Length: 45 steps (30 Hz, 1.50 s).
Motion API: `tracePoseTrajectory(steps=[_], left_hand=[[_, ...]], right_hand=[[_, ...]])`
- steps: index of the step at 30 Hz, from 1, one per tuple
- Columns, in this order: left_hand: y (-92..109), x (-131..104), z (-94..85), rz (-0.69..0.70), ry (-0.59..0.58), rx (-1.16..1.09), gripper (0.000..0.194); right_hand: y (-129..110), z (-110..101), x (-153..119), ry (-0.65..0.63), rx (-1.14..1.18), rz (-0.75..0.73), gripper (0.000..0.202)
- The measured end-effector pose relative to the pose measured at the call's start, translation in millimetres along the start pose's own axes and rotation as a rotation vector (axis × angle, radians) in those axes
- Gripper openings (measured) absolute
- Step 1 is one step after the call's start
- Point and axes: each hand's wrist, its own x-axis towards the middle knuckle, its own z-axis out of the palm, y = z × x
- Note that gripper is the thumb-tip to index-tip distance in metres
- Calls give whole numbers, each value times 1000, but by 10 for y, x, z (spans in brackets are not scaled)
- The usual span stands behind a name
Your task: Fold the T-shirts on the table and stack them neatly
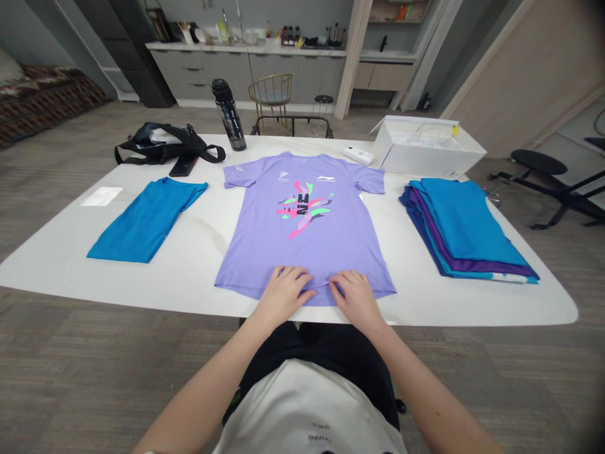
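A lavender T-shirt [269, 221] lies spread flat on the white table, its collar away from me and its hem near the front edge. A colourful print covers its chest. My left hand [286, 290] rests on the hem left of the middle, fingers stretched out and thumb apart. On the same hem, a little to the right, lies my right hand [354, 293], also with its fingers extended and the thumb apart. Both palms face down on the cloth, and a small gap separates the hands.
A folded blue shirt [146, 221] lies at left, a stack of folded shirts [477, 221] at right. Toward the back are a black bag [161, 142], a phone [183, 166], a dark bottle [229, 116], a white remote-like device [358, 155] and an open white box [425, 154].
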Motion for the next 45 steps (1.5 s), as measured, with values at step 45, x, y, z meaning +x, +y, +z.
tracePoseTrajectory(steps=[45], left_hand=[[-1114, -1193, -595, -206, 291, 247, 21]], right_hand=[[929, -559, -711, 313, -102, 289, 15]])
